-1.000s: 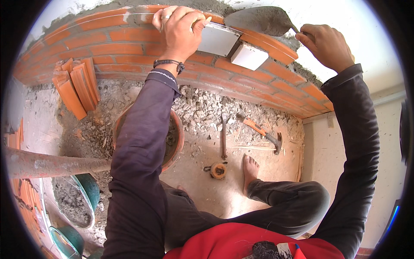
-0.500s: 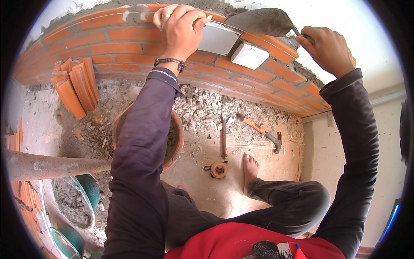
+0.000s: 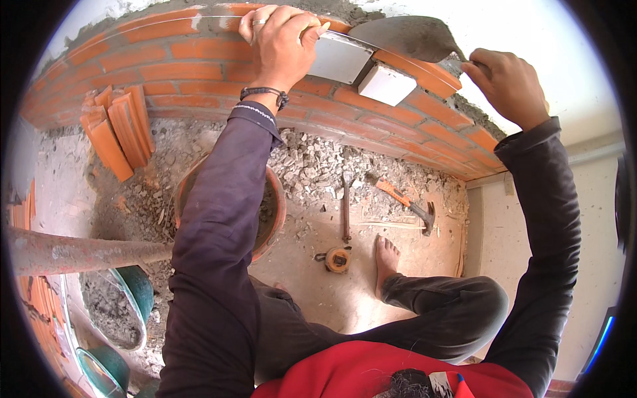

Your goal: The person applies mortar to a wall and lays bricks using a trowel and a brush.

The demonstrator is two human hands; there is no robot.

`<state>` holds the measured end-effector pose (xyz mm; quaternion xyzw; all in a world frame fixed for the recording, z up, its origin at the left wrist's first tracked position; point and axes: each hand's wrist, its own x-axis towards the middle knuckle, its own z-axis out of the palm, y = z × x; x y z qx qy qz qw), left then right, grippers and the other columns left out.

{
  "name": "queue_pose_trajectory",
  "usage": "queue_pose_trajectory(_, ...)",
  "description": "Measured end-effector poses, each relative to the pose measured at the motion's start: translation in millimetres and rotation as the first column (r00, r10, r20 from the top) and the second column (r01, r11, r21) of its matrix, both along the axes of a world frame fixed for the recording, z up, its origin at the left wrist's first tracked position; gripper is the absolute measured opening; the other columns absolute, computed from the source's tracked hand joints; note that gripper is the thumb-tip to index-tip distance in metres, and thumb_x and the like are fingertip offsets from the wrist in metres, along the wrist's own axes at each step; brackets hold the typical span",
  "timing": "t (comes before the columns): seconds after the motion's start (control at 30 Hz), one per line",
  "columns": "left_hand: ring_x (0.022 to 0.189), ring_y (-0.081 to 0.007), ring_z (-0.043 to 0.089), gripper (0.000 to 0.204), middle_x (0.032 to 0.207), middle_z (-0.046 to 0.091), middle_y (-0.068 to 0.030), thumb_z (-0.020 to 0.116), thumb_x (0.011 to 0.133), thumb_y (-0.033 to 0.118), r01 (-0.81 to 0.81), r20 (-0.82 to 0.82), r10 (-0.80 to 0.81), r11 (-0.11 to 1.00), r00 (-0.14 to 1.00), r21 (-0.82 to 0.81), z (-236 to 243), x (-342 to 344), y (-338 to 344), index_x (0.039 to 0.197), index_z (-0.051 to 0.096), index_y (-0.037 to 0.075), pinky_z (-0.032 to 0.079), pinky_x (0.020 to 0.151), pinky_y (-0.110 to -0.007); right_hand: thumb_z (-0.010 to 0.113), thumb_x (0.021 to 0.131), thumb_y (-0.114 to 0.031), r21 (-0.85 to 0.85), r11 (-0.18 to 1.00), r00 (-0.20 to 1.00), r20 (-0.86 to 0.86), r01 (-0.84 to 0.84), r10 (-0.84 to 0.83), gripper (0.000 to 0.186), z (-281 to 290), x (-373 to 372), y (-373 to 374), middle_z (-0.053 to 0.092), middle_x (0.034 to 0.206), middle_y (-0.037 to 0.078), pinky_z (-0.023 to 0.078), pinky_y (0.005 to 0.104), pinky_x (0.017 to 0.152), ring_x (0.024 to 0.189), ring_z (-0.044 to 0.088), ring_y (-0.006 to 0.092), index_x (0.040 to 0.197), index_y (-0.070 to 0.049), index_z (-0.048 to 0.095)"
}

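wall-top work: a level trowel (image 3: 408,38) and light, even strokes would likely serve best, kept clear of the thin string (image 3: 154,24) along the brick wall (image 3: 202,69).
right hand (image 3: 507,86): fingers wrapped around the trowel's handle.
left hand (image 3: 284,48): fingers curled over the wall's upper edge; whether they clasp a brick cannot be told.
blade: dull grey, smeared, tapering leftward, above the top course, just right of the left hand.
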<state>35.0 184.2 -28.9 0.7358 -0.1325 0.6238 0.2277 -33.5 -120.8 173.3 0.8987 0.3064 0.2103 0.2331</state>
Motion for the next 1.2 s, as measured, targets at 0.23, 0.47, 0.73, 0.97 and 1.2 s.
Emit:
queue_pose_trajectory(0.23, 0.106, -0.0231, 0.055, 0.016, 0.094, 0.07, 0.0077, 0.075, 0.085, 0.038, -0.029, -0.028, 0.029, 1.0, 0.999, -0.005, -0.6, 1.6, -1.3, 0.081, 0.075, 0.022, 0.026, 0.101, -0.045, 0.061, 0.097, -0.037, -0.047, 0.999, 0.996, 0.088, 0.025, -0.02, 0.029, -3.0, -5.7, 3.3, 0.069, 0.072, 0.01, 0.055, 0.0393, 0.064, 0.065, 0.067, 0.0303, 0.09, -0.01, 0.07)
queue_pose_trajectory(0.47, 0.107, -0.0232, 0.055, 0.015, 0.093, 0.069, 0.0077, 0.075, 0.085, 0.037, -0.02, -0.015, 0.02, 1.0, 1.0, -0.002, -1.4, 2.8, -1.0, 0.082, 0.075, 0.023, 0.026, 0.1, -0.045, 0.061, 0.096, -0.037, -0.002, 1.0, 0.995, 0.098, -0.017, 0.017, 0.03, -6.9, -12.8, 10.4, 0.07, 0.074, 0.01, 0.055, 0.0391, 0.065, 0.066, 0.068, 0.0301, 0.091, -0.01, 0.071)
queue_pose_trajectory(0.73, 0.108, -0.0231, 0.055, 0.014, 0.094, 0.069, 0.0075, 0.075, 0.084, 0.037, -0.021, -0.002, 0.021, 1.0, 1.0, -0.007, -1.3, 5.6, -1.7, 0.081, 0.075, 0.023, 0.026, 0.1, -0.045, 0.062, 0.095, -0.038, -0.014, 0.997, 0.993, 0.095, 0.072, -0.07, 0.03, -10.5, -14.8, 8.4, 0.071, 0.077, 0.01, 0.055, 0.0407, 0.067, 0.069, 0.069, 0.0299, 0.09, -0.01, 0.071)
queue_pose_trajectory(0.97, 0.108, -0.0231, 0.054, 0.014, 0.095, 0.069, 0.0075, 0.076, 0.083, 0.037, -0.028, -0.017, 0.028, 1.0, 0.999, -0.014, -1.6, 4.6, -1.9, 0.081, 0.075, 0.023, 0.026, 0.1, -0.046, 0.062, 0.095, -0.037, 0.073, 0.995, 0.996, 0.053, 0.062, -0.066, 0.029, -5.1, -21.9, -3.2, 0.071, 0.077, 0.009, 0.055, 0.0406, 0.066, 0.07, 0.068, 0.03, 0.089, -0.01, 0.07)
queue_pose_trajectory(1.2, 0.11, -0.0227, 0.053, 0.014, 0.096, 0.066, 0.0076, 0.076, 0.083, 0.038, -0.033, -0.026, 0.032, 0.999, 0.999, -0.029, -3.7, 8.9, -1.6, 0.083, 0.076, 0.024, 0.026, 0.099, -0.046, 0.062, 0.096, -0.037, 0.101, 0.993, 0.996, 0.046, 0.068, -0.073, 0.03, -8.2, -2.6, -7.8, 0.07, 0.077, 0.01, 0.054, 0.0415, 0.066, 0.069, 0.068, 0.0307, 0.089, -0.009, 0.069)
